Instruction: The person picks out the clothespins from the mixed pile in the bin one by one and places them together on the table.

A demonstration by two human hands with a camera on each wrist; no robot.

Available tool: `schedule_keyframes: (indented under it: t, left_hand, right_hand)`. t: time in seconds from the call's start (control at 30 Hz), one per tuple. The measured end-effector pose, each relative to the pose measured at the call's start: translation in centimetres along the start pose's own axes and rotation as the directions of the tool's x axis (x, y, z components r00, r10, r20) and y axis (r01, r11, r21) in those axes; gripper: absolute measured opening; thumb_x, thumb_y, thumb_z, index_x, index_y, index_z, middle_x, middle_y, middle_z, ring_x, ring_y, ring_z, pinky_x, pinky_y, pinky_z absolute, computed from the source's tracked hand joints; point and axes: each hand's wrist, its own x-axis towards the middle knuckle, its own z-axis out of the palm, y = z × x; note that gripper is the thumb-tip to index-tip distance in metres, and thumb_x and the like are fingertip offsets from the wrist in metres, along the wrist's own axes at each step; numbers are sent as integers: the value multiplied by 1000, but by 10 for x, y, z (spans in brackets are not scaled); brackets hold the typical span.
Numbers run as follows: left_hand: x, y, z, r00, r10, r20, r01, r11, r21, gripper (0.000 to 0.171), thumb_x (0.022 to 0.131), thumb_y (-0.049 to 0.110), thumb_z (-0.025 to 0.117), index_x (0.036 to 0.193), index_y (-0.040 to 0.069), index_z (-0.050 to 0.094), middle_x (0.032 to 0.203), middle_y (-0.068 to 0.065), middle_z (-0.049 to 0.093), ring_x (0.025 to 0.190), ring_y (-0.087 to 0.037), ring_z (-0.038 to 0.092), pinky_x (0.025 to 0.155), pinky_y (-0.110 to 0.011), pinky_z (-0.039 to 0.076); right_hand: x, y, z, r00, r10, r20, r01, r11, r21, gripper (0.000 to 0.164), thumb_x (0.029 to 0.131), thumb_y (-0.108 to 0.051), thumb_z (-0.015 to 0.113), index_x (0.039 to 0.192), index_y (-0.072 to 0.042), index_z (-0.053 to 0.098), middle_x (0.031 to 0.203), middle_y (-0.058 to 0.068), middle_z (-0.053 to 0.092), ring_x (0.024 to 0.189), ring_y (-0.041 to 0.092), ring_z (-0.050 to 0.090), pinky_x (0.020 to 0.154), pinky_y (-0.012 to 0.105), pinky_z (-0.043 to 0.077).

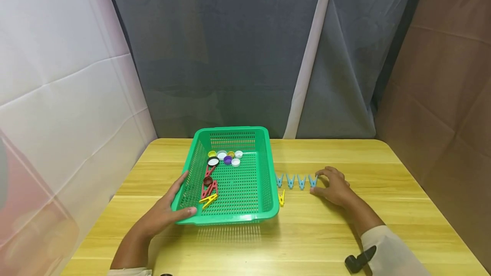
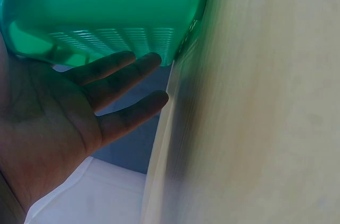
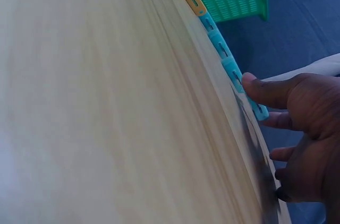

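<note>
My left hand (image 1: 165,212) holds a green plastic basket (image 1: 270,182) at its near left corner, the thumb over the rim and the other fingers extended along the outside, as the left wrist view shows. To the right of the basket, several light blue clothespins (image 1: 290,181) stand in a row on the table. My right hand (image 1: 335,186) pinches the rightmost blue clothespin (image 1: 313,181) between thumb and index finger. A yellow clothespin (image 1: 281,198) lies close to the basket's right side, nearer to me than the blue row.
Inside the basket are bottle caps, among them a purple cap (image 1: 228,160) and a black-rimmed cap (image 1: 213,162), plus red clothespins (image 1: 209,188) and a yellow clothespin (image 1: 208,200). The wooden table (image 1: 307,242) ends at a grey curtain (image 1: 230,54) behind.
</note>
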Motion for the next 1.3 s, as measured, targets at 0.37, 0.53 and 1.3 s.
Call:
schedule_keyframes:
  t: [0.37, 0.53, 1.3]
  left_hand:
    - [0, -1, 0, 1000, -2, -2, 2, 1000, 0, 111, 99, 30, 77, 177, 34, -1, 179, -33, 12, 151, -61, 42, 112, -71, 46]
    - [0, -1, 0, 1000, -5, -1, 5, 1000, 4, 111, 99, 29, 77, 177, 33, -2, 179, -33, 13, 152, -61, 42, 112, -69, 46]
    - [0, -1, 1, 1000, 3, -5, -3, 1000, -2, 111, 98, 28, 76, 177, 33, -2, 180, -33, 11, 153, -63, 39, 112, -72, 46]
  right_hand:
    - [-1, -9, 2, 996, -88, 6, 88, 992, 86, 71, 96, -42, 85, 153, -7, 59, 177, 33, 15, 160, 63, 5, 116, 88, 27]
    - [-1, -12, 6, 989, -148, -19, 149, 987, 68, 68, 93, -40, 88, 149, -8, 64, 175, 35, 23, 159, 64, 8, 114, 90, 27]
    - [-22, -36, 35, 986, -163, -36, 164, 986, 41, 65, 87, -40, 93, 143, -13, 72, 173, 31, 30, 159, 65, 9, 112, 91, 13]
